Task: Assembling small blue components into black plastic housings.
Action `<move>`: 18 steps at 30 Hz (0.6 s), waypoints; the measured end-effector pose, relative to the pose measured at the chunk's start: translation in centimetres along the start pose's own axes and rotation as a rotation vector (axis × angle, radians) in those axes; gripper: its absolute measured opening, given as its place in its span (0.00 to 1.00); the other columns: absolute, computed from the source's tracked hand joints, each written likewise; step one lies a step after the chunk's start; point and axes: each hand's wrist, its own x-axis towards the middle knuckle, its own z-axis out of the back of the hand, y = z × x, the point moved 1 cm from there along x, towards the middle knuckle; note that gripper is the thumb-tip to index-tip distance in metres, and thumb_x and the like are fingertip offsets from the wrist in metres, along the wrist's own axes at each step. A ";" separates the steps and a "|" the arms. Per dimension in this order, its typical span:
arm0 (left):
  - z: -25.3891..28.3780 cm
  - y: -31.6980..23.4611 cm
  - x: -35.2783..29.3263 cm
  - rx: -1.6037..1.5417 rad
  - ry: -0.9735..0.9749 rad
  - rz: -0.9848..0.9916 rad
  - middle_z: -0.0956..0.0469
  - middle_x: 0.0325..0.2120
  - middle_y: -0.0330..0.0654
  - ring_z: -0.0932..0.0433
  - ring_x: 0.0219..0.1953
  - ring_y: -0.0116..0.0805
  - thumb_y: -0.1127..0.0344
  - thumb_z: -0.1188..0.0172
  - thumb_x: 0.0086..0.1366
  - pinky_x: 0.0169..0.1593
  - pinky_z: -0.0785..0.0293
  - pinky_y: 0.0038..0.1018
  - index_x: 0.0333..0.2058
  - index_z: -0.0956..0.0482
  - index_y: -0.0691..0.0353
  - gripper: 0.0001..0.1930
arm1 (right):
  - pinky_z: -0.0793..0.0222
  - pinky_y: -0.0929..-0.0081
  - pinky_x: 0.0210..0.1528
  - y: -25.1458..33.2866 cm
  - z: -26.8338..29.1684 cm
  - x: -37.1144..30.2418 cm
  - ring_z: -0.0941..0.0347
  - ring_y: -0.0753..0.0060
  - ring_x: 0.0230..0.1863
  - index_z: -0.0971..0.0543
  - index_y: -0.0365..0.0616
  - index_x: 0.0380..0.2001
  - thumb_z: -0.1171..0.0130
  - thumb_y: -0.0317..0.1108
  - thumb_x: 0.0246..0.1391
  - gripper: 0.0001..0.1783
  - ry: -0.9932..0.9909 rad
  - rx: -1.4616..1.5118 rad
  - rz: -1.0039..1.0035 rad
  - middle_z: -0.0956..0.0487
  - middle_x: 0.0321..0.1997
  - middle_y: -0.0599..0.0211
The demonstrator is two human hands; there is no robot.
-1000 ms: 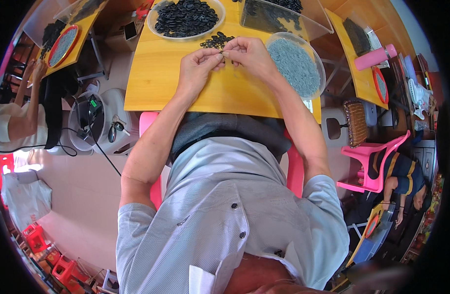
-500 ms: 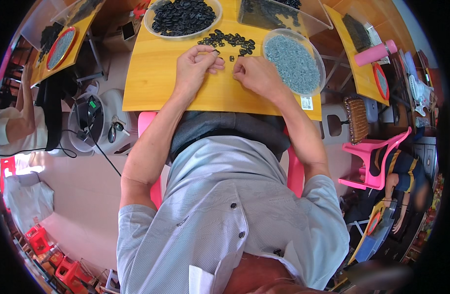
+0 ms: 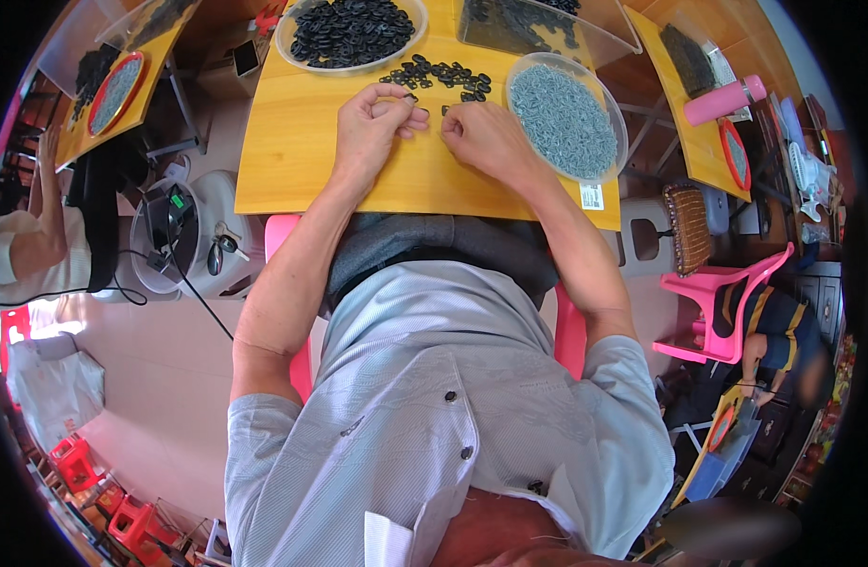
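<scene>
My left hand (image 3: 366, 132) is closed, pinching a small black plastic piece (image 3: 411, 97) between thumb and index finger above the yellow table (image 3: 297, 170). Just to its right, my right hand (image 3: 491, 142) has its fingers curled together; whatever they hold is too small or hidden. A single black piece (image 3: 445, 110) lies beside the right fingertips, partly covered. Beyond both hands, several loose black oval pieces (image 3: 442, 74) are scattered. By my right wrist stands a clear round tub (image 3: 624, 142) full of small grey, screw-like pieces (image 3: 562, 121).
A clear bowl (image 3: 306, 64) heaped with black pieces (image 3: 351, 33) stands at the far left of the table. At the far right is a transparent bin (image 3: 547, 40). Side tables flank mine, one with a pink bottle (image 3: 725, 100). Other people sit at left and right.
My right hand has shifted slightly left and forward, nearer the left hand and over the single black piece. The left hand barely moves. At right, another person's hand has moved.
</scene>
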 end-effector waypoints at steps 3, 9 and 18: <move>0.1 -0.1 0.0 0.019 0.002 0.006 0.17 0.31 0.52 0.16 0.31 0.34 0.72 0.43 0.67 0.35 0.24 0.23 0.42 0.27 0.69 0.08 | 0.26 0.59 0.36 0.4 0.3 -0.2 0.20 0.52 0.31 0.17 0.39 0.27 0.43 0.32 0.49 0.09 -0.042 0.046 -0.012 0.18 0.27 0.54; 0.0 -0.1 0.0 0.024 0.005 0.004 0.17 0.31 0.52 0.16 0.32 0.34 0.73 0.44 0.66 0.36 0.24 0.23 0.43 0.27 0.69 0.08 | 0.26 0.58 0.37 -0.3 0.4 0.1 0.20 0.49 0.32 0.18 0.37 0.28 0.43 0.29 0.49 0.07 -0.228 0.220 0.011 0.18 0.27 0.50; 0.0 -0.1 0.0 0.012 -0.009 0.014 0.16 0.31 0.52 0.16 0.32 0.34 0.73 0.44 0.66 0.37 0.24 0.23 0.43 0.28 0.69 0.08 | 0.27 0.65 0.35 -1.0 -0.3 0.6 0.21 0.57 0.30 0.19 0.37 0.34 0.43 0.26 0.52 0.08 -0.356 0.322 0.092 0.19 0.29 0.55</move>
